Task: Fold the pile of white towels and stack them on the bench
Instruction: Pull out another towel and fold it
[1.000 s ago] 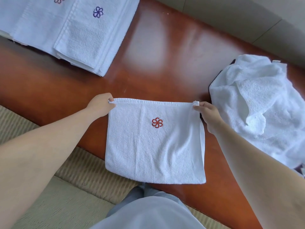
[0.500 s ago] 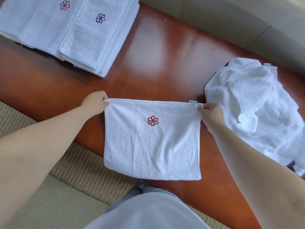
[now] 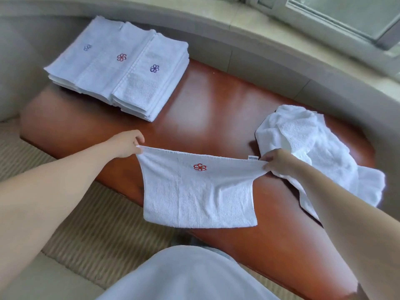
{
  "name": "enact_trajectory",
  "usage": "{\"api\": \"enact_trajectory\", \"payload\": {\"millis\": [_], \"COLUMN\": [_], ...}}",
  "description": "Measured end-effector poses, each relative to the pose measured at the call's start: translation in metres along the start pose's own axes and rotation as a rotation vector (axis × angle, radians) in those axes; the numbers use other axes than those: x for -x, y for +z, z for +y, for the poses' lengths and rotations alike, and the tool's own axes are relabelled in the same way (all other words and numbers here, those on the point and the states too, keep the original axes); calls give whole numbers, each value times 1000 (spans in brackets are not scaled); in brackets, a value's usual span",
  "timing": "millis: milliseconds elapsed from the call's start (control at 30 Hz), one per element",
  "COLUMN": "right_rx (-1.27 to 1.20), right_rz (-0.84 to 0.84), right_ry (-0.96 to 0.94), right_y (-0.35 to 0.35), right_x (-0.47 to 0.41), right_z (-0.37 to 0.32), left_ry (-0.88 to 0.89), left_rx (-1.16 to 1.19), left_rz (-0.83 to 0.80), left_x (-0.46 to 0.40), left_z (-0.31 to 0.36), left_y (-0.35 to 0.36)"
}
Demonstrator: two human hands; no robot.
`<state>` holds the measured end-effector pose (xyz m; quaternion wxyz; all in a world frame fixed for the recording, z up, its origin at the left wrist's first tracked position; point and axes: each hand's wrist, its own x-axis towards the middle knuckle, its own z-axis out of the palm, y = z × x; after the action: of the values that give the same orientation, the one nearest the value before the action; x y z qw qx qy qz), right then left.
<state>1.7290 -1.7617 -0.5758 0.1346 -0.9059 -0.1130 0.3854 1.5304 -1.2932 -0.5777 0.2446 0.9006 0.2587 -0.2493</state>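
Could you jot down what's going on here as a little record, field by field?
Held item: white towel with red flower mark, hanging
Left hand: pinches top left corner
Right hand: pinches top right corner
Folded stack: far left of bench
Unfolded pile: right end of bench
Task state: folding under way

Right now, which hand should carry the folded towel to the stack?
Left, probably. The left hand pinches the folded towel corner nearest the stack; the right hand sits by the unfolded pile.
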Motion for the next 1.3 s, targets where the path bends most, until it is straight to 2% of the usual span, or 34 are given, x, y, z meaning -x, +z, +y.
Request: {"api": "enact_trajectory", "payload": {"millis": [100,167,233,333,433,533,633,733,900,1100,1200,1300], "right_rx": [313,379,418,130,-25,-69,-109,-160,-217,-119,-133,-142], "right_rz": [-245,-254,-81,357,636,814,884,818,510,175,72,-99], "right_ry": [60,87,39,-46,-128,-172,-201,-183,-22,127,181,222], "right_y": [-18,-35,-53,-72,-80,-82,-75,-37,77,227,246,226], "right_x": [37,55,71,89,99,106,110,103,73,57,72,80], "right_z": [-16,-30,-42,-54,-66,-76,-72,-55,1,74,86,82], "left_ry": [39,57,65,74,140,194,220,222,183,63,-16,-37], "left_rx": [-62,-68,-12,155,267,319,321,195,-23,-109,-162,-195], "left_rz": [-264,-324,-205,166,442,560,584,529,357,51,-162,-360], "left_x": [31,47,58,68,75,86,90,87,65,54,64,72], "left_z": [3,7,13,26,43,54,51,38,-5,-73,-87,-81], "left_y": [-27,-50,-71,-92,-104,-115,-110,-74,36,173,195,182]}}
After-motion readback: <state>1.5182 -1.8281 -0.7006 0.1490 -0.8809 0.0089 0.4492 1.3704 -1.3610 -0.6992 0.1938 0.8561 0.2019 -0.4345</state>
